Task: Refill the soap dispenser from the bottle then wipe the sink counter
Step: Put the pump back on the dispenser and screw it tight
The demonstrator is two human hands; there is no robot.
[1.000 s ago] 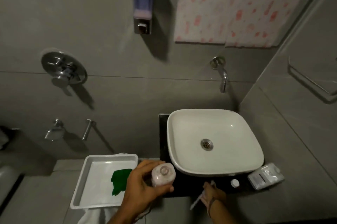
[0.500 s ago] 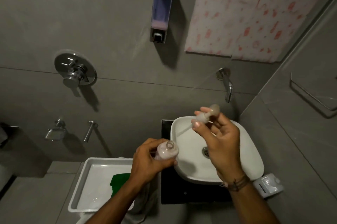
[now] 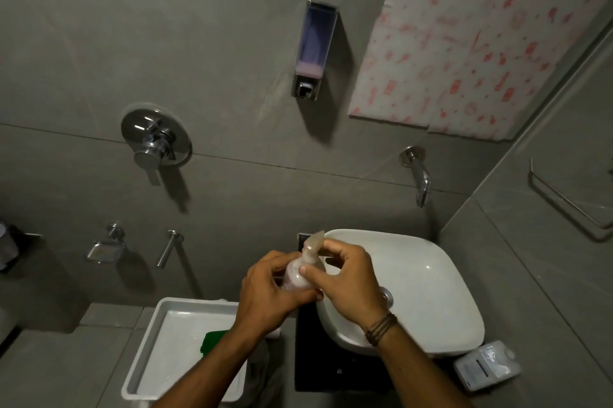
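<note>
My left hand (image 3: 270, 294) grips the body of a small clear soap bottle (image 3: 296, 276) holding pinkish liquid, held just left of the white sink basin (image 3: 431, 281). My right hand (image 3: 348, 278) pinches the bottle's pump top (image 3: 313, 243) at the neck, and the pump sits on the bottle. The wall soap dispenser (image 3: 313, 49) hangs above, with a thin layer of pink soap at its bottom. A green cloth (image 3: 212, 343) lies in a white tray (image 3: 156, 344) at the lower left, partly hidden by my left forearm.
The basin stands on a dark counter (image 3: 328, 371). A plastic pouch (image 3: 486, 364) lies at the basin's right corner. A tap (image 3: 418, 175) juts from the wall above the basin. A shower mixer (image 3: 156, 138) and wall fittings sit on the left.
My right hand brought the pump top from above the basin down onto the bottle's open neck. Both hands rose and came together; the view tilted upward.
</note>
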